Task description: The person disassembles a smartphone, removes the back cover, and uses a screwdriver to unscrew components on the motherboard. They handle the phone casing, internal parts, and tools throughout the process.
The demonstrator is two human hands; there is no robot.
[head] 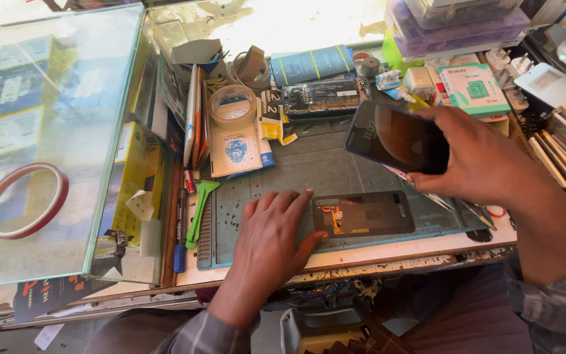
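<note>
Phone screen up in the right hand [486,160], back cover pinned on the mat.

Fingers [427,178] clamped round the dark phone [397,136], tilted above the grey mat [309,164], likely for a look at the glass. Left hand [273,229] flat, fingers spread wide, resting on the mat, thumb against the black back cover [363,214] near the worktop [388,252] edge, holding nothing. Opened phone body [322,97] parked behind.
</note>
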